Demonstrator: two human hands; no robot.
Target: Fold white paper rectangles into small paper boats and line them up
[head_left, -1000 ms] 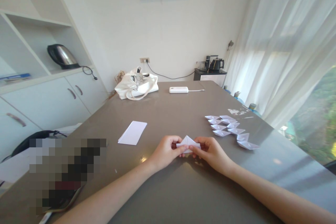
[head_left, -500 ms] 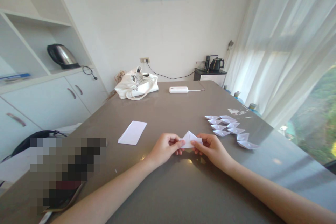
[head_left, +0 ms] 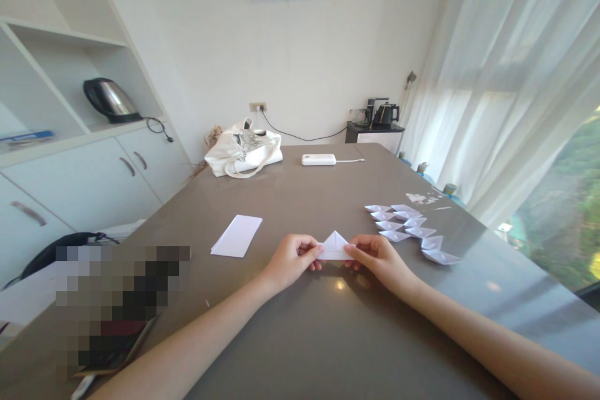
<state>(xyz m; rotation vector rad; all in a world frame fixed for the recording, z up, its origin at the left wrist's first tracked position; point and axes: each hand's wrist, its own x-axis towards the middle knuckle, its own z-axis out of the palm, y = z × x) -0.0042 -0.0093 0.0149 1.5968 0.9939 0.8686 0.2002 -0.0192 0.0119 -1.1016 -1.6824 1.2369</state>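
A small white sheet of folded paper (head_left: 334,249), with a pointed triangular top and a straight band along its lower edge, is held just above the table. My left hand (head_left: 300,256) pinches its left end between thumb and fingers. At the opposite end, my right hand (head_left: 372,255) grips it the same way, thumb on the near face. Several finished paper boats (head_left: 407,225) stand in slanting rows to the right of my right hand. To the left lies a stack of white paper (head_left: 237,236).
On the brown table (head_left: 290,337) a white bag (head_left: 246,150) and a white power bank (head_left: 319,160) with a short cable sit at the far side. Paper scraps (head_left: 422,199) lie near the right edge. A blurred-out device (head_left: 117,350) is at the near left.
My right thumb has slid outward from the paper's middle to its right end, and more of the lower band shows. Both hands have risen slightly, still holding the paper.
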